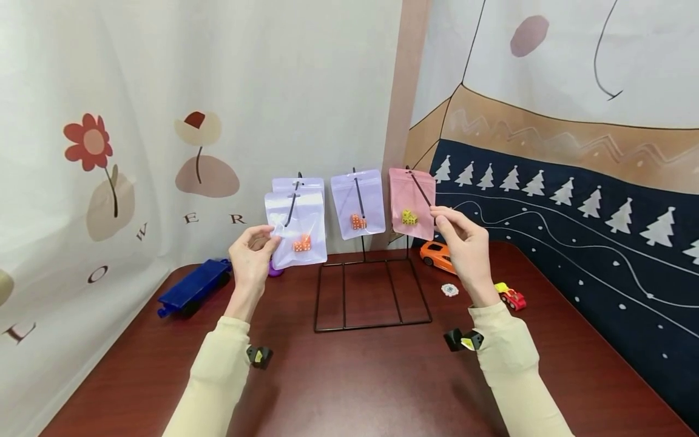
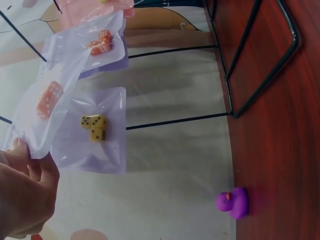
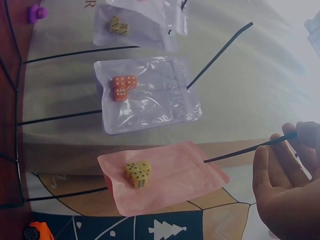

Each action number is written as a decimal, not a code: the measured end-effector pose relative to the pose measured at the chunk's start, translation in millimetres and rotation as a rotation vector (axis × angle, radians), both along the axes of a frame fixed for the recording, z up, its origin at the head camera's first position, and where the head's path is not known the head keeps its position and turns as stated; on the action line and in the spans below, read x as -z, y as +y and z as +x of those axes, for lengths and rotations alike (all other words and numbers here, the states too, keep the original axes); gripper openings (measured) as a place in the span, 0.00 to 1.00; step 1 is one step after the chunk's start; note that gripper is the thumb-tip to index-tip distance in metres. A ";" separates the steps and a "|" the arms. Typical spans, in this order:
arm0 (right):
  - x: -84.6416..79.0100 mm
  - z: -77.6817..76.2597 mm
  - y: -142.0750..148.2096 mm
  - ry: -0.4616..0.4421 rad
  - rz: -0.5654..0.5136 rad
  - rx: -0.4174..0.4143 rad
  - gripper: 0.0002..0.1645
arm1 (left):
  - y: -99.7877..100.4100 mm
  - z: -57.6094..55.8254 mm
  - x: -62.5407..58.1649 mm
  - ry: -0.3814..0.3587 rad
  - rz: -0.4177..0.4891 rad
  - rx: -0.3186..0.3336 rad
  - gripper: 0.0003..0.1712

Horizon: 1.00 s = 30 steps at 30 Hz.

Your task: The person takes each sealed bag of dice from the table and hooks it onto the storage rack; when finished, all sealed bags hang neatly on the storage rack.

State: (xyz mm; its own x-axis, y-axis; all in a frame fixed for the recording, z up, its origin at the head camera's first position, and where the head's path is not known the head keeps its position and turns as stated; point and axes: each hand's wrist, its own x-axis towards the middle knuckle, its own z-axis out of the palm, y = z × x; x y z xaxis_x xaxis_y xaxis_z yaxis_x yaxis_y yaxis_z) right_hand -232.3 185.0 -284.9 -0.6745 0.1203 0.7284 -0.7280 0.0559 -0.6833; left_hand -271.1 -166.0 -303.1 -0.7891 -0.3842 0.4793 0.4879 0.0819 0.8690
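Note:
A black wire rack [image 1: 373, 326] stands on the table with pouches hanging from its hooks. My left hand [image 1: 251, 258] pinches the lower left edge of a lilac pouch [image 1: 312, 221] with orange dice, which is threaded on the left hook. Behind it on that hook hangs another lilac pouch [image 2: 75, 152] with yellow dice. On the middle hook is a lilac pouch [image 1: 344, 194] with orange dice. A pink pouch [image 1: 401, 194] with yellow dice hangs on the right hook [image 3: 232, 154]. My right hand [image 1: 464, 249] holds that hook's front end between thumb and fingers, apart from the pouch.
A blue toy trailer [image 1: 193, 285] lies at the left. A purple rubber duck [image 2: 239, 202] sits behind the left pouches. To the right are an orange toy car [image 1: 434, 255], a white round chip [image 1: 450, 290] and a red and yellow toy vehicle [image 1: 513, 298]. Printed curtains hang behind.

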 end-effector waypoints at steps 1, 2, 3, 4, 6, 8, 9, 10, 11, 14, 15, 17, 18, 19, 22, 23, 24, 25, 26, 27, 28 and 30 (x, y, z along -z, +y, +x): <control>0.2 0.0 0.3 0.000 -0.002 -0.002 0.15 | 0.7 -2.0 -0.4 -0.004 0.002 -0.003 0.13; 0.4 -0.1 0.6 0.000 -0.003 -0.003 0.15 | 1.3 -3.8 -0.8 -0.009 0.001 -0.006 0.13; 0.5 0.1 0.8 0.000 -0.003 -0.004 0.15 | 1.9 -5.5 -1.4 -0.015 0.002 -0.007 0.13; 0.4 0.2 0.9 0.001 -0.004 -0.005 0.15 | 2.4 -7.2 -1.8 -0.020 0.002 -0.010 0.13; 0.4 0.4 1.1 0.004 -0.005 -0.006 0.15 | 2.6 -10.4 -2.5 -0.032 -0.001 -0.015 0.13; 0.1 0.4 1.1 0.007 -0.004 -0.007 0.15 | 2.3 -13.6 -2.9 -0.038 -0.005 -0.023 0.13; -0.2 0.6 1.0 0.008 -0.001 -0.006 0.15 | 2.1 -15.1 -3.2 -0.042 -0.004 -0.027 0.14; -0.3 0.6 0.9 0.009 -0.001 -0.007 0.15 | 1.9 -16.4 -3.5 -0.045 -0.004 -0.031 0.14; -0.3 0.6 0.8 0.009 0.000 -0.007 0.15 | 1.5 -17.8 -3.7 -0.048 -0.008 -0.035 0.14; -0.3 0.2 0.8 0.008 0.008 0.002 0.15 | 0.8 -21.7 -4.3 -0.054 -0.016 -0.043 0.14; -0.2 0.1 0.8 0.006 0.010 0.003 0.15 | 0.7 -22.8 -4.3 -0.056 -0.021 -0.046 0.14; 0.0 0.1 0.0 0.001 0.017 0.008 0.15 | -0.1 -24.9 -3.6 -0.057 -0.025 -0.051 0.14; 0.0 0.3 -0.4 -0.003 0.019 0.011 0.15 | -0.5 -26.1 -2.9 -0.058 -0.027 -0.054 0.14; -0.1 0.6 -0.8 -0.008 0.021 0.013 0.15 | -0.9 -27.3 -2.0 -0.059 -0.028 -0.055 0.14; -0.4 2.2 -2.2 -0.017 0.018 0.014 0.15 | -1.0 -30.4 0.3 -0.066 -0.024 -0.055 0.14; -0.4 2.4 -2.2 -0.018 0.018 0.014 0.15 | -1.0 -31.4 1.0 -0.068 -0.022 -0.055 0.14; -0.1 2.1 -2.1 -0.016 0.019 0.013 0.15 | -0.8 -32.4 1.6 -0.071 -0.021 -0.057 0.14; 0.0 1.9 -1.8 -0.011 0.021 0.011 0.14 | -0.5 -33.3 2.0 -0.072 -0.022 -0.059 0.14; -0.3 2.0 -1.7 -0.006 0.020 0.008 0.14 | -0.2 -34.1 2.0 -0.075 -0.024 -0.062 0.14; -0.5 1.8 -1.3 -0.001 0.019 0.006 0.14 | 0.1 -34.9 2.1 -0.076 -0.028 -0.064 0.14; -0.8 1.7 -0.9 0.004 0.017 0.006 0.14 | 0.4 -35.9 1.9 -0.075 -0.034 -0.066 0.14; -1.7 1.3 0.3 0.014 0.010 0.012 0.14 | 1.3 -37.2 1.1 -0.069 -0.053 -0.059 0.14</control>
State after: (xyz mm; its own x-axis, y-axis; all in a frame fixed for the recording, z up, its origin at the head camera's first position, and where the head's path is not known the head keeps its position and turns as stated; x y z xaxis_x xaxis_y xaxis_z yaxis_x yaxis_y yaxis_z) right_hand -231.0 185.3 -283.1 -0.6630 0.1213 0.7387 -0.7365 0.0713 -0.6727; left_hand -308.3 -164.7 -304.2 -0.7973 -0.4067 0.4459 0.4204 0.1560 0.8939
